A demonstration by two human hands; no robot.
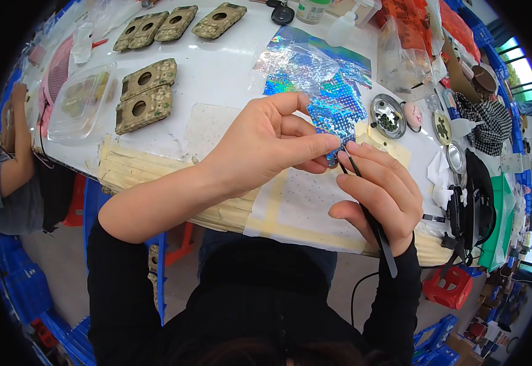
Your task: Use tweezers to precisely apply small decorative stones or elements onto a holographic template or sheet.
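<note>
My left hand [272,137] pinches a shiny blue holographic sheet [337,113] between thumb and fingers over the table. Close to its lower corner, my right hand [385,186] holds black tweezers [381,238], whose tips are by my left thumb. Whether the tips grip anything is too small to tell. Under my hands lies a white sheet [302,204] scattered with tiny dark specks. Behind them, a larger holographic sheet [354,61] lies partly under crumpled clear film [305,61].
Several camouflage toy tank hulls [144,110] sit at the left, near a clear plastic box [80,100]. On the right are a round metal dish [390,116] with small dark green pieces, white tissue [440,177] and a green tray [499,222]. Another person's arm [19,128] shows at far left.
</note>
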